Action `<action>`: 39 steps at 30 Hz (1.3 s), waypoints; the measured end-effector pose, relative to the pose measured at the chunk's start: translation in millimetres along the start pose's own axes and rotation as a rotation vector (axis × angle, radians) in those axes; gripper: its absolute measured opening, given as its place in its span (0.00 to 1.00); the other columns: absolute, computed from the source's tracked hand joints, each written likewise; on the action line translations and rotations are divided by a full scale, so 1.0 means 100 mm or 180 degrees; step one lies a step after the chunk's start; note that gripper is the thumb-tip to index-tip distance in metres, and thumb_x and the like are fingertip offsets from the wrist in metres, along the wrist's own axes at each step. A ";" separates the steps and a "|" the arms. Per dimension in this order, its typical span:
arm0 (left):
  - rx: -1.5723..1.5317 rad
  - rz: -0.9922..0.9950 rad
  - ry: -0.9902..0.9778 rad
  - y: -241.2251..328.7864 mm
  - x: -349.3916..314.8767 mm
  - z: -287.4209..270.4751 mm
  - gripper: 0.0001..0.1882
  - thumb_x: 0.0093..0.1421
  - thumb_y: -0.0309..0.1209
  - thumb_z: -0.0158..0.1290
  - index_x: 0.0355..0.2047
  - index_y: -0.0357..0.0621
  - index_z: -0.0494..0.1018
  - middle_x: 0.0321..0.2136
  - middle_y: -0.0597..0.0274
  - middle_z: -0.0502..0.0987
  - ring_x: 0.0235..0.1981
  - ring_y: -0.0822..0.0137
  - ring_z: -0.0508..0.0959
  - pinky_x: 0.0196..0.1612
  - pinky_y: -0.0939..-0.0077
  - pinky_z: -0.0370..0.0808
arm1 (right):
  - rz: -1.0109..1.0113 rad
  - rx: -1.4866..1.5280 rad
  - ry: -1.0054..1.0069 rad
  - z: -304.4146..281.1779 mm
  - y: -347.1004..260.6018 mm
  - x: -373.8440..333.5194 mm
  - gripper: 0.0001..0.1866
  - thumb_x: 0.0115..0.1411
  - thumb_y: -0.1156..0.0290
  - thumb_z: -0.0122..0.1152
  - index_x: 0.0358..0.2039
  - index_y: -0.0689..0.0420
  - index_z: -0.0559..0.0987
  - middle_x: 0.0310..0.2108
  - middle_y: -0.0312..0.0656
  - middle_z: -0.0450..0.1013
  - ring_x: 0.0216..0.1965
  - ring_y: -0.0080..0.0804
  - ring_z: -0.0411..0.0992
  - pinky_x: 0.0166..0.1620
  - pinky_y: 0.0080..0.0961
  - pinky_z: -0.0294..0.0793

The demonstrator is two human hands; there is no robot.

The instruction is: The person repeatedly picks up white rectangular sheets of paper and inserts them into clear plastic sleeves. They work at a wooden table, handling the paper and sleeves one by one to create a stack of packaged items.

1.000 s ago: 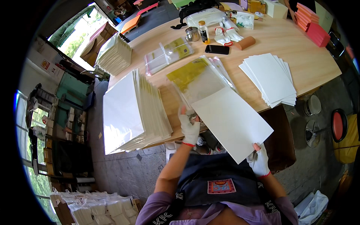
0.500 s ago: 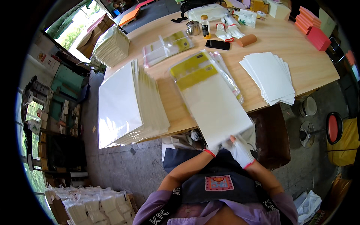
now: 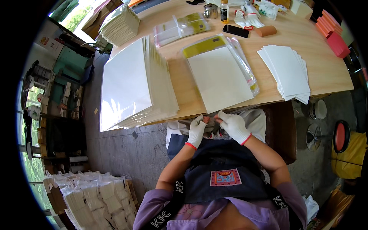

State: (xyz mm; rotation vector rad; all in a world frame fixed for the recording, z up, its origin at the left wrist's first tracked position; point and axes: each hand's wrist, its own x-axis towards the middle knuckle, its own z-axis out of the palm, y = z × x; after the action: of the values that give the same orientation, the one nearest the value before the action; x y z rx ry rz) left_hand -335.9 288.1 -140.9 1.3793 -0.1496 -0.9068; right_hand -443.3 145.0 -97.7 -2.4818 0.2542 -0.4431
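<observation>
A white sheet of card (image 3: pixel 220 78) lies over a pile of clear plastic sleeves (image 3: pixel 203 46) with a yellow-green band at the far end. It seems to be inside the top sleeve, whose film reaches past the table's front edge. My left hand (image 3: pixel 197 130), in a white glove with bare fingertips, is closed in a pinch at the sleeve's near end. My right hand (image 3: pixel 234 125), gloved alike, pinches the same end just to the right. The film between the fingers is hard to see.
At left stands a tall stack of filled sleeves (image 3: pixel 126 82), with another stack (image 3: pixel 119 25) behind it. Loose white cards (image 3: pixel 283 73) lie fanned at right. Farther back are a tied sleeve bundle (image 3: pixel 180 28), a phone (image 3: pixel 235 31), a bottle (image 3: pixel 224 11) and a metal pot (image 3: pixel 210 11).
The white card has slid away from me and covers more of the yellow-green band. My hands have left the card's near edge and moved apart, pinching at the sleeve's end. The view has shifted.
</observation>
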 end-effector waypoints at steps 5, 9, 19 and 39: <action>0.0012 -0.0131 0.0014 -0.10 0.10 -0.14 0.09 0.60 0.30 0.49 0.35 0.35 0.70 0.28 0.59 0.76 0.27 0.68 0.77 0.29 0.77 0.77 | -0.0066 -0.1016 -0.0885 0.12 -0.12 0.23 0.09 0.54 0.64 0.51 0.33 0.53 0.68 0.24 0.39 0.75 0.27 0.39 0.75 0.28 0.35 0.72; -0.0368 -0.0354 0.0064 -0.09 0.09 -0.13 0.11 0.59 0.32 0.51 0.34 0.35 0.71 0.29 0.58 0.77 0.27 0.69 0.78 0.28 0.78 0.76 | -0.0227 0.0079 -0.0882 -0.05 -0.10 0.24 0.07 0.50 0.68 0.54 0.30 0.54 0.71 0.22 0.41 0.74 0.24 0.37 0.74 0.26 0.32 0.73; 0.2424 0.1634 0.0297 -0.07 -0.15 -0.48 0.10 0.54 0.26 0.53 0.38 0.41 0.73 0.29 0.58 0.76 0.27 0.69 0.76 0.29 0.76 0.72 | 0.3480 -0.2396 -0.1732 -0.97 2.55 -2.30 0.12 0.52 0.60 0.54 0.28 0.56 0.77 0.28 0.41 0.75 0.32 0.39 0.74 0.34 0.34 0.74; -0.1342 0.0538 0.0376 0.02 -0.02 -0.17 0.09 0.55 0.22 0.53 0.37 0.40 0.69 0.29 0.66 0.73 0.26 0.75 0.71 0.27 0.83 0.68 | 0.1939 -0.0123 0.1009 -0.51 0.63 -0.23 0.10 0.52 0.63 0.57 0.25 0.56 0.71 0.22 0.48 0.72 0.27 0.50 0.71 0.33 0.39 0.69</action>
State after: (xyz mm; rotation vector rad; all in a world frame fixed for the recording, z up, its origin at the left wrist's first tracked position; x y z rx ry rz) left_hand -326.4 302.4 -142.9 1.0070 0.0165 -0.6670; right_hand -488.9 73.7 -102.1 -2.2071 1.1124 -0.5608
